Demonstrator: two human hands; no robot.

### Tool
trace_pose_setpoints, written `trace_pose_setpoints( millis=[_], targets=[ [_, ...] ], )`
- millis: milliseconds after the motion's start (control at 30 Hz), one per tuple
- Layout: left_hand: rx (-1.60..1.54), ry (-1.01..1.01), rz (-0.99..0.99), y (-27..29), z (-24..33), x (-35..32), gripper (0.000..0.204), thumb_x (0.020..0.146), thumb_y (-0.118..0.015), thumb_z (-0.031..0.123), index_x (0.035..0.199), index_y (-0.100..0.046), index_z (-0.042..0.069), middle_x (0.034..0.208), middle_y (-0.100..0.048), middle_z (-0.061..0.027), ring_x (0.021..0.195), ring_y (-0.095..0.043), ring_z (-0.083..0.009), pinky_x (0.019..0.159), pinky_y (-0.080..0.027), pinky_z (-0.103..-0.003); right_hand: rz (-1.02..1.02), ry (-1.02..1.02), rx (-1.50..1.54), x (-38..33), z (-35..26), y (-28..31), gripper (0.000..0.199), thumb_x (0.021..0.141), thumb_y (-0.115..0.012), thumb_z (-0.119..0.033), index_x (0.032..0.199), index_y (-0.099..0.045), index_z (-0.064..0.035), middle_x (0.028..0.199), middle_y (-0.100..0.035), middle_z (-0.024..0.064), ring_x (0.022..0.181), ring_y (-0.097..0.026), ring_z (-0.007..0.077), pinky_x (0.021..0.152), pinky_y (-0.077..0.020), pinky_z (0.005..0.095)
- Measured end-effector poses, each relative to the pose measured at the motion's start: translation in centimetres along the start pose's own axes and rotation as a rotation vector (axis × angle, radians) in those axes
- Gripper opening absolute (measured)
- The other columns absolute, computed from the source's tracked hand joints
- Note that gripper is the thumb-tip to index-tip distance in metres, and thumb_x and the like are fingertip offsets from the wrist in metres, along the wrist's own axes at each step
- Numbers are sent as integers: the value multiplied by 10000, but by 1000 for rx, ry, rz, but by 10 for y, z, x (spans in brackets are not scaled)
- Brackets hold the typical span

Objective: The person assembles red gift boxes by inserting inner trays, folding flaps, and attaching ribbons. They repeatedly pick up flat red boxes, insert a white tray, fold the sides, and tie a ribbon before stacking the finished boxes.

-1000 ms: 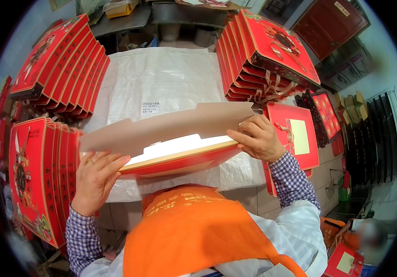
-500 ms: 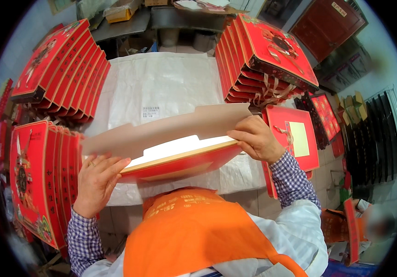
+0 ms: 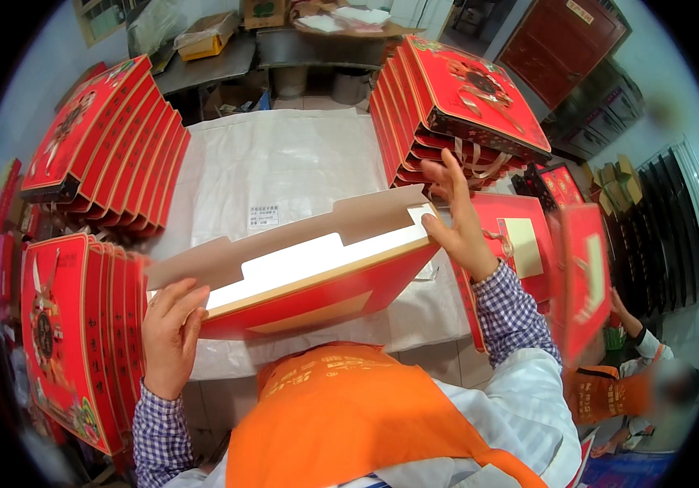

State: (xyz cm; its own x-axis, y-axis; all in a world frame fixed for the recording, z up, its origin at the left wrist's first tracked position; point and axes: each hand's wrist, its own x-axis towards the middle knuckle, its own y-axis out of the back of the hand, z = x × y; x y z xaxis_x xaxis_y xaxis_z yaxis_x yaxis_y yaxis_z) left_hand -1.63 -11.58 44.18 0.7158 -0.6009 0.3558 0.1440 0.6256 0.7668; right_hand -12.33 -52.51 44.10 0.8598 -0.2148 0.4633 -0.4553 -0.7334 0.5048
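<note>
A red gift box [image 3: 325, 302] with gold edging stands tilted up before me, its long white-lined side facing upward and a tall grey-brown flap [image 3: 292, 232] raised along the far edge. My left hand [image 3: 173, 329] grips the box's left end, fingers bent over the corner. At the right end, my right hand [image 3: 459, 224] has its fingers spread and lifted, with the thumb against the small white end flap [image 3: 421, 215]. The lower part of the box hides its contact with the table.
Stacks of red boxes stand at the far left [image 3: 113, 138], near left [image 3: 81, 333] and far right [image 3: 463, 98]. A white sheet [image 3: 276, 154] covers the table. Flat red boxes [image 3: 512, 236] lie at right, where a co-worker's hand [image 3: 626, 313] is near another red box [image 3: 584, 281].
My right hand has loosened from the box's right corner, its fingers rising and spreading. The box has tipped, showing more of its white side. The co-worker's red box has moved up beside the flat boxes.
</note>
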Motion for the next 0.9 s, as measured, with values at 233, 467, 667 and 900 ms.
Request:
trace_pose_setpoints(
  millis=[233, 467, 667, 900],
  targets=[
    [53, 25, 200, -3, -15, -9, 204, 825, -659, -32, 1021, -619, 6, 1130, -544, -153, 1004, -592, -288, 765, -514, -325, -124, -148, 187, -12, 15, -4, 350, 862, -410, 90, 1183, -529, 16, 1218, -594, 117, 1153, -557, 184, 1012, -421, 320],
    [-102, 220, 413, -1, 2, -2, 480, 775, -717, 12, 1225, -551, 27, 1287, -501, -170, 1172, -485, -304, 913, -456, -381, -21, 105, 40, -25, 23, -7, 290, 747, -484, 126, 975, -621, 9, 1085, -677, 128, 995, -651, 217, 850, -505, 296],
    [204, -37, 109, 14, -27, -2, 558, 759, -707, 18, 1290, -534, 45, 1380, -469, -155, 1305, -409, -343, 1073, -353, -437, -141, 147, 14, -34, 21, 1, 322, 702, -467, 137, 973, -594, 19, 1123, -658, 182, 988, -651, 251, 780, -512, 294],
    [340, -264, 65, 4, -35, -12, 343, 815, -612, -46, 1145, -654, 38, 1225, -624, -138, 1182, -564, -318, 1033, -402, -469, -261, 316, -157, -33, -1, 12, 218, 807, -541, -29, 1014, -603, 1, 1151, -650, 181, 983, -617, 302, 835, -480, 392]
  ],
)
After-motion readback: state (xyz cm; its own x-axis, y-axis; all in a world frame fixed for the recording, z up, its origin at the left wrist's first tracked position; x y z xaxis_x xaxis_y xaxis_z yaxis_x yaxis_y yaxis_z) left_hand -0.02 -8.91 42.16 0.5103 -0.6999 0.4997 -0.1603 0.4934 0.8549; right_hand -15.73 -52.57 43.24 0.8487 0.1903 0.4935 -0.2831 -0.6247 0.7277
